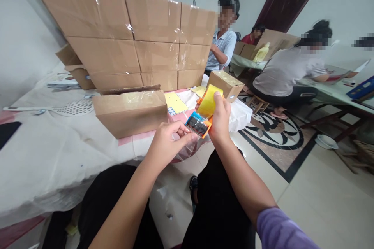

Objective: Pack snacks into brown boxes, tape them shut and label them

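Looking down from the head camera, I see a desk (43,155) draped in white cloth filling the left half of the view. Along its far edge stands a wall of stacked cardboard boxes (131,35), sealed with clear tape and leaning slightly toward me. In front of that wall, near the middle of the desk, lies a single sealed box (130,112) on its long side. Near the desk's right edge sits a smaller box (225,84), with a yellow sheet (175,103) lying flat between the two. A white perforated skimmer (67,107) rests toward the left edge.

Just off the near right corner of the desk, above my lap, my right hand (219,118) is closed around a tape dispenser (203,114), an orange frame carrying a yellow roll, held upright with the roll at the top. My left hand (169,138) is just beside it, thumb and fingers pinched narrow on the loose end of clear tape (187,144) hanging at the dispenser's lower end.

Beyond the desk, three other people sit at another table on the right, well apart from my hands.
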`<act>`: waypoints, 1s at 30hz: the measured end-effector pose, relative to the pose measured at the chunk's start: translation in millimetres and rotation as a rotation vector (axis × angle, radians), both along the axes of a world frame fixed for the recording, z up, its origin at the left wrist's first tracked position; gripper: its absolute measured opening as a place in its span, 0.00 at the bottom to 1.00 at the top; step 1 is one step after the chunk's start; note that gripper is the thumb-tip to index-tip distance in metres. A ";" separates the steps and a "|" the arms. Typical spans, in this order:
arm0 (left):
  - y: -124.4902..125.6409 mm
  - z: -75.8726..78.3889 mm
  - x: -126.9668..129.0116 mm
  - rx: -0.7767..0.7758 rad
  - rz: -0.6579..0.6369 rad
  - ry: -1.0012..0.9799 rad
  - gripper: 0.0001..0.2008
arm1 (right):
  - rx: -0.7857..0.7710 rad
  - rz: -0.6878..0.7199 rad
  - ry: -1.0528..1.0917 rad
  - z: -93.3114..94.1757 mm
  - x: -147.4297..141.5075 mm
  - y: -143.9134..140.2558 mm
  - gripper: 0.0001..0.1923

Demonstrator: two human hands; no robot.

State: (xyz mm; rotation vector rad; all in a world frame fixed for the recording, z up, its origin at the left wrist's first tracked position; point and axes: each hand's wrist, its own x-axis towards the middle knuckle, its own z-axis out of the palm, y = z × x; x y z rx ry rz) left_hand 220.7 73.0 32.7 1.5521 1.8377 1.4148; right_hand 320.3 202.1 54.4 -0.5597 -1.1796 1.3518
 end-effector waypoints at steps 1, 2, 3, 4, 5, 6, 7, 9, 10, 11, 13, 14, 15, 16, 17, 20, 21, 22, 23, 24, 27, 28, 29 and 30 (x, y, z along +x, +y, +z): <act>0.5 -1.0 -0.4 0.003 0.020 0.036 0.10 | -0.018 -0.006 0.005 1.2 0.3 -1.5 0.20; 0.9 -2.1 -0.6 0.005 0.040 0.064 0.10 | -0.040 -0.011 0.012 2.4 0.6 -3.2 0.20; 1.2 -3.1 -0.6 0.006 0.058 0.079 0.09 | -0.064 -0.011 0.023 3.5 0.8 -4.9 0.19; 1.4 -3.8 -0.6 0.007 0.071 0.081 0.08 | -0.086 -0.005 0.033 4.4 0.8 -6.3 0.19; 1.7 -4.4 -0.5 0.009 0.081 0.072 0.08 | -0.105 0.005 0.042 5.1 0.8 -7.3 0.20; 1.8 -4.7 -0.4 0.010 0.080 0.055 0.08 | -0.119 0.014 0.050 5.6 0.6 -8.0 0.20; 1.9 -5.0 -0.4 0.008 0.069 0.031 0.08 | -0.127 0.020 0.057 6.0 0.4 -8.2 0.20; 2.1 -5.4 -0.1 -0.002 0.025 -0.022 0.09 | -0.136 0.022 0.076 6.6 0.0 -8.2 0.19; 2.2 -5.8 0.1 -0.009 0.007 -0.041 0.09 | -0.139 0.020 0.090 6.7 -0.2 -8.1 0.19; 2.4 -6.2 0.6 -0.016 0.002 -0.053 0.10 | -0.141 0.018 0.106 6.7 -0.3 -8.0 0.19; 3.0 -7.6 2.1 -0.026 0.024 -0.065 0.11 | -0.138 0.013 0.134 5.8 -0.3 -7.6 0.18; 3.4 -8.4 3.0 -0.032 0.036 -0.073 0.12 | -0.131 0.009 0.140 4.9 -0.3 -7.1 0.18; 3.9 -9.1 3.8 -0.039 0.040 -0.088 0.13 | -0.122 0.004 0.140 3.8 -0.3 -6.5 0.17; 4.5 -9.8 4.5 -0.047 0.031 -0.107 0.14 | -0.111 -0.004 0.136 2.5 -0.3 -5.6 0.17; 5.0 -10.4 5.0 -0.054 0.015 -0.125 0.14 | -0.103 -0.011 0.129 1.3 -0.1 -4.5 0.18; 6.7 -11.0 5.7 -0.068 -0.024 -0.162 0.14 | -0.097 -0.016 0.115 -2.3 0.5 -1.3 0.20; 7.2 -10.7 5.9 -0.067 -0.023 -0.173 0.14 | -0.097 -0.009 0.116 -3.4 0.6 -0.4 0.20; 7.8 -10.2 6.0 -0.065 -0.018 -0.180 0.13 | -0.097 -0.001 0.117 -4.7 0.6 0.2 0.20; 8.4 -9.5 6.1 -0.064 -0.011 -0.184 0.13 | -0.094 0.006 0.119 -6.0 0.4 0.5 0.20; 9.0 -8.9 6.0 -0.066 -0.004 -0.183 0.12 | -0.088 0.007 0.120 -7.3 0.0 0.7 0.20; 11.3 -9.7 4.4 -0.087 -0.018 -0.174 0.12 | -0.046 -0.026 0.106 -8.6 -0.9 0.0 0.18; 12.2 -11.8 3.3 -0.095 -0.025 -0.165 0.12 | -0.031 -0.041 0.100 -7.2 -0.4 -0.4 0.18; 13.2 -15.1 1.8 -0.109 -0.024 -0.134 0.12 | -0.027 -0.047 0.098 -4.6 1.1 -0.4 0.18; 14.4 -19.4 0.1 -0.132 -0.018 -0.078 0.13 | -0.044 -0.038 0.103 -0.9 3.6 0.2 0.19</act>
